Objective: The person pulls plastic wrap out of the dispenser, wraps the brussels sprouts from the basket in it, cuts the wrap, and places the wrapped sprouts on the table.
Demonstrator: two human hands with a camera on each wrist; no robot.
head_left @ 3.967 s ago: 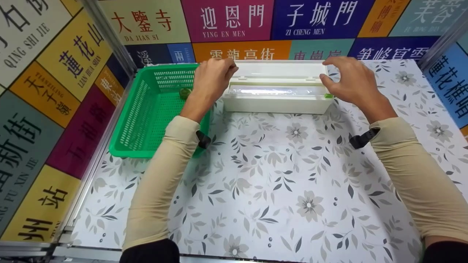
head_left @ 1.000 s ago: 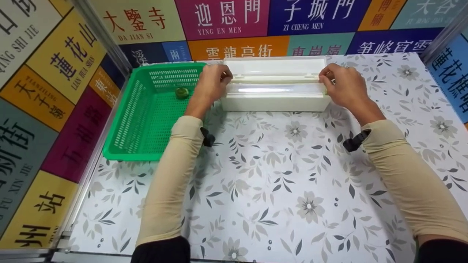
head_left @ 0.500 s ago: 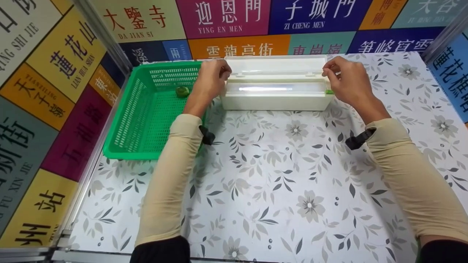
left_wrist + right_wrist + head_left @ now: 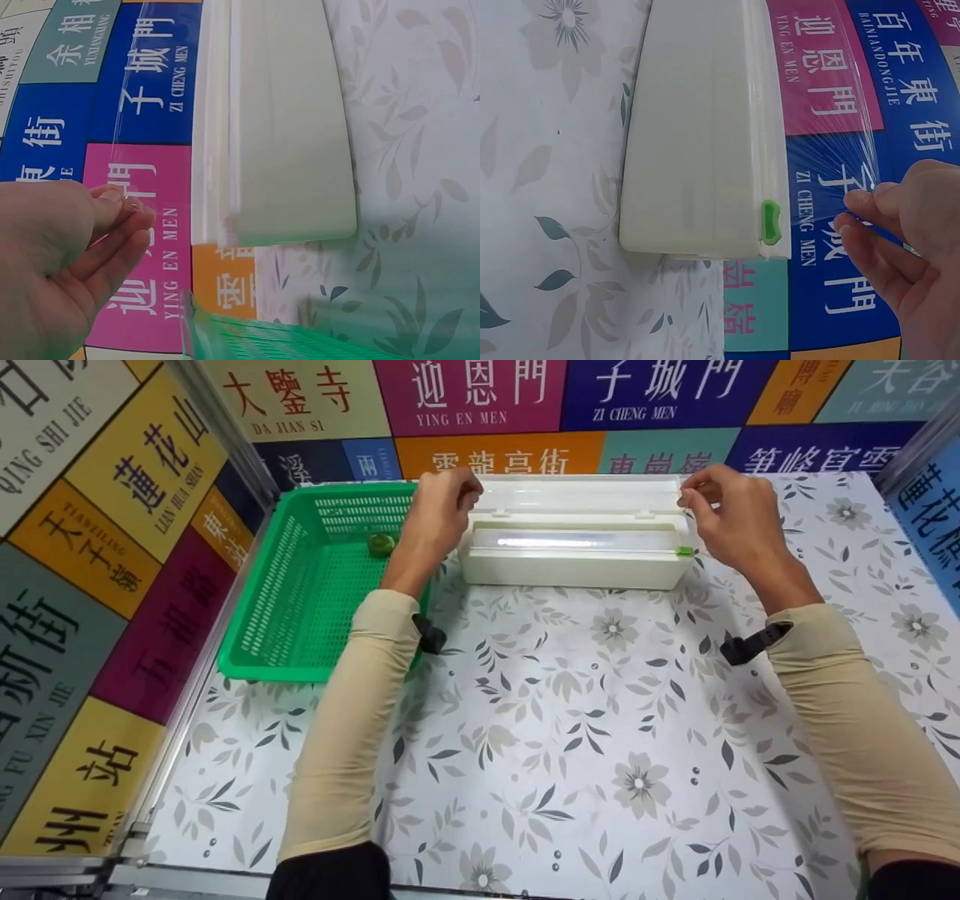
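A white cling film dispenser (image 4: 574, 572) stands at the back of the table with its lid (image 4: 581, 493) tipped back. The film roll (image 4: 577, 540) lies inside, and a green slide cutter (image 4: 684, 552) sits at the right end. My left hand (image 4: 431, 529) pinches one corner of the clear cling film (image 4: 844, 124) above the box's left end. Over the right end, my right hand (image 4: 742, 521) pinches the other corner between thumb and fingers. Between the hands the film stretches thin, with creases near the right fingertips (image 4: 859, 201).
A green plastic basket (image 4: 232, 660) stands left of the dispenser, partly behind the left forearm. A round green vegetable (image 4: 381, 544) lies in it. Printed panels (image 4: 480, 405) wall the back and sides. Flowered cloth (image 4: 555, 720) covers the table.
Four seconds ago the right fingers were spread; now they pinch the film. Over the last second both hands have risen from the roll, drawing the film up. The slide cutter has come into view.
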